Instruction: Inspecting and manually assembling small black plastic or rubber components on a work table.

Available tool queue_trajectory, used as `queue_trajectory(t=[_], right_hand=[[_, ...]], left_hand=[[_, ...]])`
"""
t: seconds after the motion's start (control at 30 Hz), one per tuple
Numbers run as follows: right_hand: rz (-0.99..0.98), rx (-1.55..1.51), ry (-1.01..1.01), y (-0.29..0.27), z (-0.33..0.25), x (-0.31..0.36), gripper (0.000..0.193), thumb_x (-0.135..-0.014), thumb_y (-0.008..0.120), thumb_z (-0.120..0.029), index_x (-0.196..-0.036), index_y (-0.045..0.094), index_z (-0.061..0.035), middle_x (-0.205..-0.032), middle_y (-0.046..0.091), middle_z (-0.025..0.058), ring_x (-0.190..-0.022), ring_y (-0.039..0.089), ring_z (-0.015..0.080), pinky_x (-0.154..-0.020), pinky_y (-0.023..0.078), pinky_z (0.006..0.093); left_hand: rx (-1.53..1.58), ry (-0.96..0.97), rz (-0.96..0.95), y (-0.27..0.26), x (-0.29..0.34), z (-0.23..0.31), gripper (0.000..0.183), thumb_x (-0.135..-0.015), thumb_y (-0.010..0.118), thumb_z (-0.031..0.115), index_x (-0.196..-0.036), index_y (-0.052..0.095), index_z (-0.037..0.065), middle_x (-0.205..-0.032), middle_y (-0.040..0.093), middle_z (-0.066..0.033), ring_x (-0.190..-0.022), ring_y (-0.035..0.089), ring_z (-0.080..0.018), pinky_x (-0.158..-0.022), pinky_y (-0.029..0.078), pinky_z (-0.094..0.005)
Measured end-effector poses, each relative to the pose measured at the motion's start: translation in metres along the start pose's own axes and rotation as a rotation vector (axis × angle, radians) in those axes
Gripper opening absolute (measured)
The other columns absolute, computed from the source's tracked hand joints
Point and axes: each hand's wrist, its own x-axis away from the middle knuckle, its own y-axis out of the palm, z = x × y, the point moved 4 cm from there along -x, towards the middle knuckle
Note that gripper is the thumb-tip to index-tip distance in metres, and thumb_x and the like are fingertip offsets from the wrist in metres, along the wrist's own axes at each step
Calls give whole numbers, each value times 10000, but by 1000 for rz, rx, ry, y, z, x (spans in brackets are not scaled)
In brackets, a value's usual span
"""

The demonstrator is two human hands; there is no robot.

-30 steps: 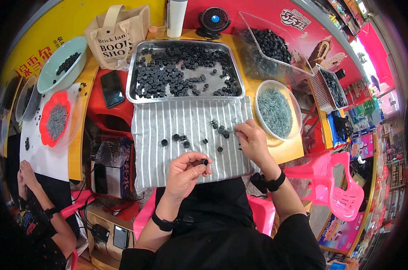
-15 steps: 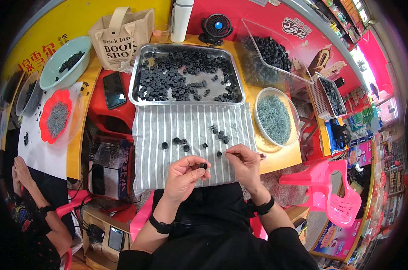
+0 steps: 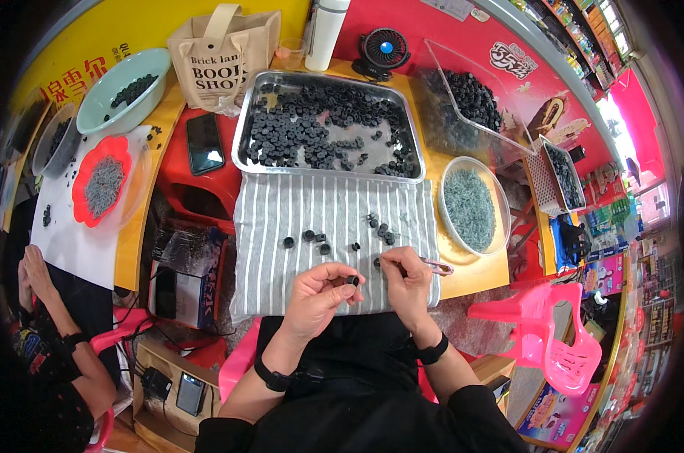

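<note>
My left hand (image 3: 317,300) pinches a small black round cap (image 3: 352,280) between thumb and fingers, above the near edge of a grey striped cloth (image 3: 270,283). To its right, my right hand (image 3: 407,291) has its fingertips pressed together; what they hold, if anything, is hidden. Close against these fingertips lies another black piece (image 3: 377,262), partly covered. A slim, pinkish, tweezer-like tool (image 3: 442,268) shows beyond the right hand's knuckles; whether the hand grips it I cannot tell. Several loose black caps (image 3: 309,235) lie on the cloth, with more (image 3: 383,229) farther right.
A metal tray (image 3: 327,176) of black pieces stands behind the cloth. On the right are a tub of thin greenish-grey parts (image 3: 470,208) and a clear bin (image 3: 500,132). A phone (image 3: 204,143) lies on a red stool. Another person's hands (image 3: 40,275) are at far left.
The whole view has shifted slightly. My right hand has moved a little left over the cloth, nearer the loose piece, and more of the slim tool shows. My left hand still pinches the cap.
</note>
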Motion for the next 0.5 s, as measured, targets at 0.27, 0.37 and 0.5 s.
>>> queue_trajectory(t=[0.27,0.37,0.5], right_hand=[[15,82,-40,1,-1,3,147,-764,602,127,-862,624,19,-793,610,131,-706,613,245,-615,470,300],[-20,395,-442,5,-15,7,203,-679,611,87,-866,634,14,-865,608,131,-754,595,326,-638,484,396],[-58,449,-485,9,-26,8,242,-670,624,102,-896,642,17,-868,608,138,-753,594,326,-621,475,393]], left_hand=[[-2,0,-3,-1,1,-1,220,-885,633,-22,-1103,633,7,-1049,684,-132,-842,683,-188,-715,527,-277],[-18,-26,11,-2,1,-1,222,-885,631,-25,-1104,631,6,-1051,683,-132,-842,682,-188,-715,526,-276],[5,-19,8,-1,2,0,227,-886,627,-29,-1110,627,6,-1057,681,-134,-843,682,-188,-720,527,-273]])
